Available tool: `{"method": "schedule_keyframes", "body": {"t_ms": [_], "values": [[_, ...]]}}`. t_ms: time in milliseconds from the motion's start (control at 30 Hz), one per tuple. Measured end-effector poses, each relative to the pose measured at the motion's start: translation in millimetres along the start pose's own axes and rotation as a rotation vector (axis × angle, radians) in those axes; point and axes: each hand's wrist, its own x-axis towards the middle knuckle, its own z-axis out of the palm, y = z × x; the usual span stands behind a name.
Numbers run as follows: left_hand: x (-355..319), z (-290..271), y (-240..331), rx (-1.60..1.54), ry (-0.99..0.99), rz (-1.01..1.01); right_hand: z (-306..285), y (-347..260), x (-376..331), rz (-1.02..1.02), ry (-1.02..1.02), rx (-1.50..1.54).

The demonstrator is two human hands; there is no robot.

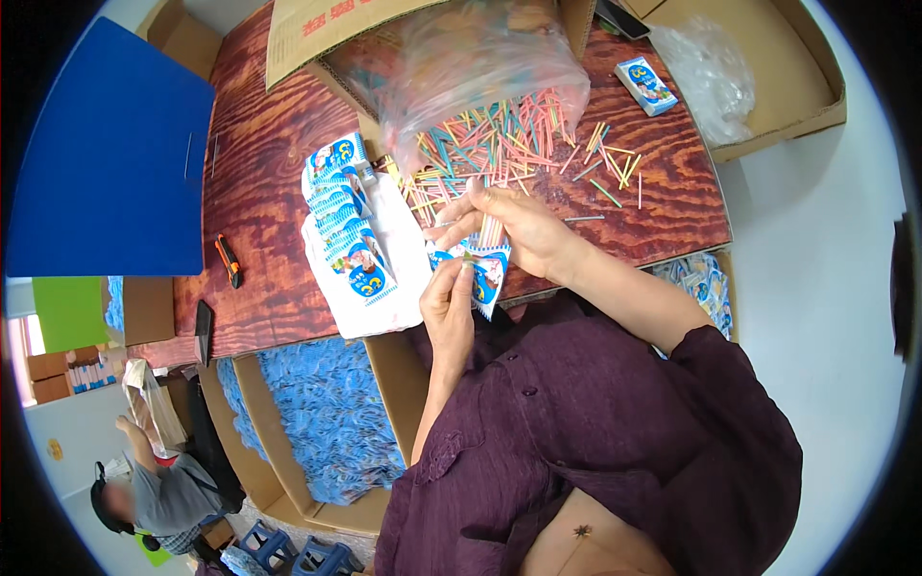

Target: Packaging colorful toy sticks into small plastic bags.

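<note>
My left hand (448, 305) is closed, pinching the edge of a small blue and white plastic packet (488, 278). Above it, my right hand (528, 228) wraps round a small bundle of thin pastel sticks (491, 233), whose lower ends meet the packet's top; how far inside they reach I cannot tell. Just beyond my hands spreads a loose pile of coloured sticks (499, 139), pink, yellow and green, spilling from a plastic-lined cardboard box (360, 84). To the left, an overlapping row of matching flat packets (348, 226) lies on a white cloth or bag (401, 274).
An orange and black cutter knife (229, 261) and a dark flat object (204, 331) lie on the left of the wood-patterned table (279, 134). One small pack (646, 86) sits far right. Below the near edge stands a carton of blue wrappers (331, 413). Another person (173, 494) is at lower left.
</note>
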Motion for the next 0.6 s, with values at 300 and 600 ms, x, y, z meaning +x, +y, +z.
{"method": "schedule_keyframes", "body": {"t_ms": [300, 600], "values": [[-2.8, -4.8, -0.9, -0.024, 0.006, 0.039, 3.3, -11.6, -0.2, -0.05, -0.007, -0.018], [-2.8, -2.6, -5.9, -0.118, 0.014, 0.048, 8.1, 11.1, -4.0, -0.017, -0.114, -0.521]]}}
